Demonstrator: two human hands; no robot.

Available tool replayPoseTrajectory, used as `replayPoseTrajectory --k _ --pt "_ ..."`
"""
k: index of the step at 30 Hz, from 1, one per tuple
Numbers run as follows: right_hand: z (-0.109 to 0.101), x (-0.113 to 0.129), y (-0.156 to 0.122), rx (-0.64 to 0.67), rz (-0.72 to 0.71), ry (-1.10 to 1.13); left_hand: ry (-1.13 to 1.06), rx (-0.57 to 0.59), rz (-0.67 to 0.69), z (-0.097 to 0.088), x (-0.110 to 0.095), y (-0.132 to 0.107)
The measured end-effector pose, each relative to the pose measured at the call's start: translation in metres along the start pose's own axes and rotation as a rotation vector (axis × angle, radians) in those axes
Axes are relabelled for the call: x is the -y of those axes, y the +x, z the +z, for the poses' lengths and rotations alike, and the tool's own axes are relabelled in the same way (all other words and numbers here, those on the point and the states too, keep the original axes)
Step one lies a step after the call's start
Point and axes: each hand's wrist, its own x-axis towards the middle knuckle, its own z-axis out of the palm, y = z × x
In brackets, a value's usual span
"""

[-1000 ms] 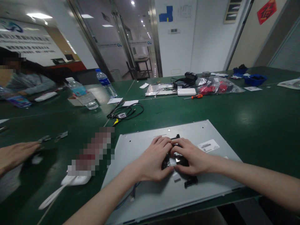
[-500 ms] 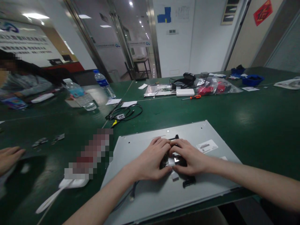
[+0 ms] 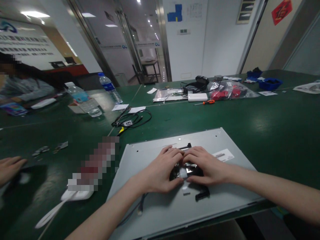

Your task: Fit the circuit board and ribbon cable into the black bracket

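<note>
Both of the person's hands meet at the middle of a grey metal back panel (image 3: pixel 155 206) that lies flat on the green bench (image 3: pixel 262 133), toward six o'clock of the view. The left hand (image 3: pixel 160 171) and the right hand (image 3: pixel 207 166) are curled from either side around a small black part (image 3: pixel 186 172) with a pale label on it, which sits on the panel between them; the fingertips of the two hands almost touch at its twelve o'clock edge, and both hands grasp it. Just at five o'clock of the part a black bracket (image 3: pixel 202 194) lies on the panel, and a white sticker (image 3: pixel 223 155) shows on the panel at two o'clock of the right hand. A dark cable (image 3: pixel 140 208) trails off the panel at seven o'clock. Farther up the bench, toward eleven o'clock, lies a coil of black cable (image 3: pixel 132 119), and beyond it stand two water bottles (image 3: pixel 110 88). Toward one o'clock lie an orange-handled screwdriver (image 3: pixel 206 102), a white box (image 3: pixel 197 97) and a clear bag with red contents (image 3: pixel 230 90). At nine o'clock another person's hand (image 3: pixel 8 168) rests on the bench.
</note>
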Motion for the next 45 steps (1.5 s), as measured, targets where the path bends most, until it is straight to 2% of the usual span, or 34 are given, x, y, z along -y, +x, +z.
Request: replayPoseTrajectory --k 11,21,28,32,38,45 --pt "-0.007 -0.003 0.000 0.037 -0.020 -0.062 -0.082 0.071 -0.032 -0.005 0.000 -0.001" --pt "-0.005 -0.004 -0.001 0.039 -0.028 -0.067 -0.074 0.072 -0.037 -0.004 0.001 -0.003" --pt "0.000 0.000 0.000 -0.075 -0.192 -0.140 -0.059 0.062 -0.014 -0.002 0.001 -0.003" --pt "0.004 0.004 0.001 0.000 -0.281 -0.172 -0.052 0.057 -0.004 -0.001 0.000 -0.003" --pt "0.007 -0.001 0.000 0.049 -0.289 -0.171 -0.062 0.046 -0.001 -0.002 0.000 -0.003" --pt "0.006 0.002 0.000 0.035 -0.291 -0.164 -0.080 0.049 -0.012 -0.004 0.000 -0.002"
